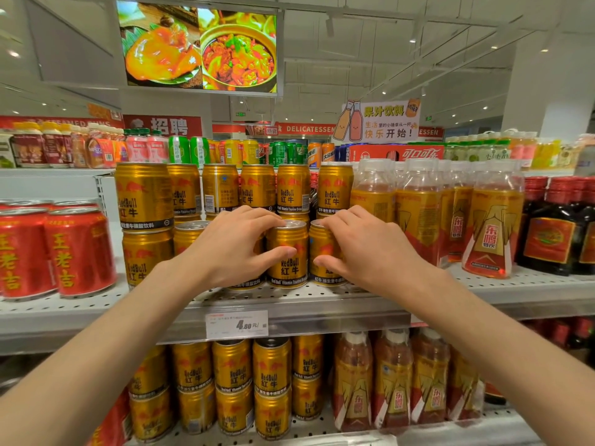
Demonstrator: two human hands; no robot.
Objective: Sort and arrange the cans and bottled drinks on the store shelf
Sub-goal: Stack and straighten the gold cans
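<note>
Two hands reach to the front row of gold cans on the middle shelf [322,299]. The left hand [231,249] curls round one gold can [287,255], its fingers [257,220] over the lid rim and its thumb pressed on the label front. The right hand [363,246] grips the neighbouring gold can [322,252] just beside it, fingers on the top edge, thumb low on the side. Both cans stand upright on the shelf, touching each other. Red cans [54,252] stand to the left, bottled drinks [450,214] to the right, and a price tag [236,324] hangs below.
</note>
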